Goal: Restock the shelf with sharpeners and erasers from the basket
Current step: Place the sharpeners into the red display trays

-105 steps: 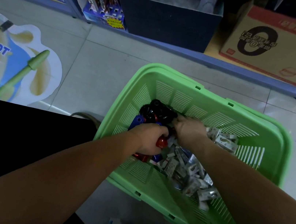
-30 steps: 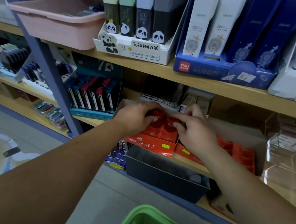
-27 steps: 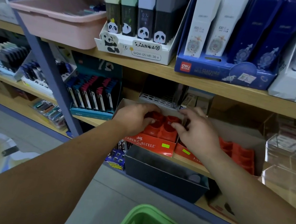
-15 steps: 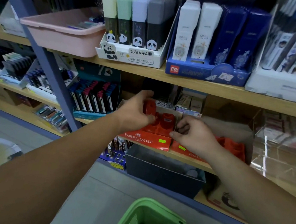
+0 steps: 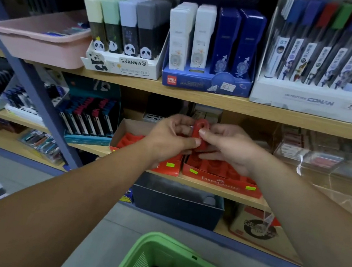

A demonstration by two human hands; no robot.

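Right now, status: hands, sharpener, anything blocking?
Left hand and right hand both pinching one red sharpener. Held over the red boxes on the shelf. Nothing visibly in the way.

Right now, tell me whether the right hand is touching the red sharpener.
Touching. The head view shows the right hand pinching the red sharpener, thumb pressed on its front.

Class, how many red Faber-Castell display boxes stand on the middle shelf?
2. The left box lies below the left hand, partly covered by it; the right box stands beside it, below the right hand. Both hands pinch a red sharpener. No others show.
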